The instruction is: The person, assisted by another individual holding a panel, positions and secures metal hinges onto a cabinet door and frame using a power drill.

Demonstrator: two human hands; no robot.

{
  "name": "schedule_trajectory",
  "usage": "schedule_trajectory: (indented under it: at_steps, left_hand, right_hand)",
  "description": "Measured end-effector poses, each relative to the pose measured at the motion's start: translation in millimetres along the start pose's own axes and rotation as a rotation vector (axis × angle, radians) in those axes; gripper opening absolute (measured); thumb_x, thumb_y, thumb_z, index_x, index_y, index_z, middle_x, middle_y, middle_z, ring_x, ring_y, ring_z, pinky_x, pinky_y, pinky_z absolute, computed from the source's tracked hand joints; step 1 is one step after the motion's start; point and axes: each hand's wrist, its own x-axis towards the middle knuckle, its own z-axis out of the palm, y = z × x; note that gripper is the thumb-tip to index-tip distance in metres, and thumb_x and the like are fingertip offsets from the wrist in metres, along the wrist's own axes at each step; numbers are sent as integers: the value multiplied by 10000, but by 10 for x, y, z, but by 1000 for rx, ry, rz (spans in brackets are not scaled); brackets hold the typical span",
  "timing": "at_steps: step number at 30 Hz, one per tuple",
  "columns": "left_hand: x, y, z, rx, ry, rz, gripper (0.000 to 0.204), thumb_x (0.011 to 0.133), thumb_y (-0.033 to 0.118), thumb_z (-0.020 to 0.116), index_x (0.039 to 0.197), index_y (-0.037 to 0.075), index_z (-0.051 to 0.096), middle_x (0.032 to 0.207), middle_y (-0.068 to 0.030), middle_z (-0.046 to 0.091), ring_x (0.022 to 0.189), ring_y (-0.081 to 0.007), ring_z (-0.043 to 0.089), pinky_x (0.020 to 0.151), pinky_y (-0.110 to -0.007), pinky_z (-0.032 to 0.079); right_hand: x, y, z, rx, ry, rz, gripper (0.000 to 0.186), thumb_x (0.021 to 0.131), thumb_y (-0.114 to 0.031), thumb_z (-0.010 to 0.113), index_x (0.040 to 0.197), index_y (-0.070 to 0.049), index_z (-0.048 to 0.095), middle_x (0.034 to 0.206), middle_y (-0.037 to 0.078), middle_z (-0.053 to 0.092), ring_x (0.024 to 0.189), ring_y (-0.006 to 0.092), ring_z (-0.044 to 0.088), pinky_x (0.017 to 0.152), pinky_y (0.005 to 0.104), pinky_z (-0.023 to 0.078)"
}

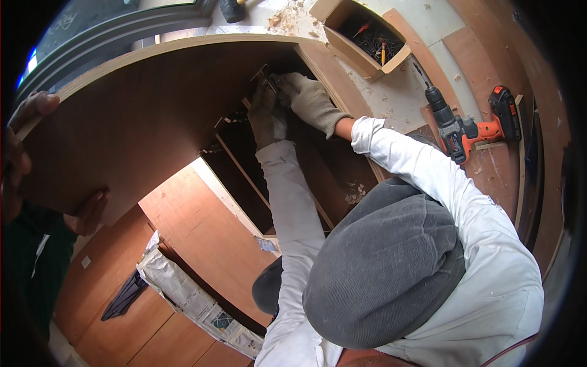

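Both my hands wear pale knit work gloves and reach into the dark inside of a wooden cabinet [342, 165]. My left hand [263, 116] is closed at a small metal fitting [266, 74], hinge-like in shape, beside the panel's inner face. My right hand [310, 103] meets it from the right, fingers closed on the same fitting; their tips are partly hidden. The large brown wooden panel [122, 128] stands out to the left. A co-worker's upper hand [41, 105] grips its edge, and their lower hand [92, 211] supports it from below.
An orange and black cordless drill [455, 131] lies at the right. Behind it, a cardboard box [348, 52] holds dark screws and a yellow-handled tool. Wood shavings dot the floor. My grey-trousered knee [385, 263] rises between my arms; a long wrapped bundle [195, 300] lies lower left.
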Motion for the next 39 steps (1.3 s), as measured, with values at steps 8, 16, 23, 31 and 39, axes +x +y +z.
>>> schedule_trajectory:
  at_steps: [8,16,23,31,39]
  left_hand:
    - [67,2,-80,-105,-40,-55,472,984,77,668,1420,-46,534,1195,-121,685,922,-202,662,735,-320,536]
    - [33,-31,83,14,86,9,427,998,55,615,1408,-44,547,1205,-133,685,989,-202,675,806,-329,571]
    - [299,13,-579,442,-97,86,380,978,28,621,1355,-16,602,1238,-80,685,1052,-108,663,872,-348,577]
    - [154,169,-98,115,-21,-98,344,948,-7,651,1291,-23,632,1142,-98,707,971,-173,686,829,-317,579]
    - [182,171,-104,63,-99,-132,300,953,25,651,1246,-37,647,1095,-104,702,913,-205,691,690,-346,572]
  right_hand:
    - [3,16,12,141,26,80,255,966,-265,678,1144,-90,727,961,240,732,934,421,715,820,481,573]
    - [29,116,49,-7,55,-65,253,978,-276,665,1105,-65,727,917,231,733,853,425,719,762,479,575]
    - [-8,-120,-37,-16,44,-144,221,967,-187,683,1117,-27,707,872,200,738,796,367,733,725,427,579]
    - [47,89,101,-107,151,-168,191,940,-153,711,1093,-38,713,886,226,733,833,404,726,726,449,578]
    - [68,-4,-7,-9,10,59,266,981,-270,646,1165,-94,726,975,244,732,964,421,709,870,478,562]
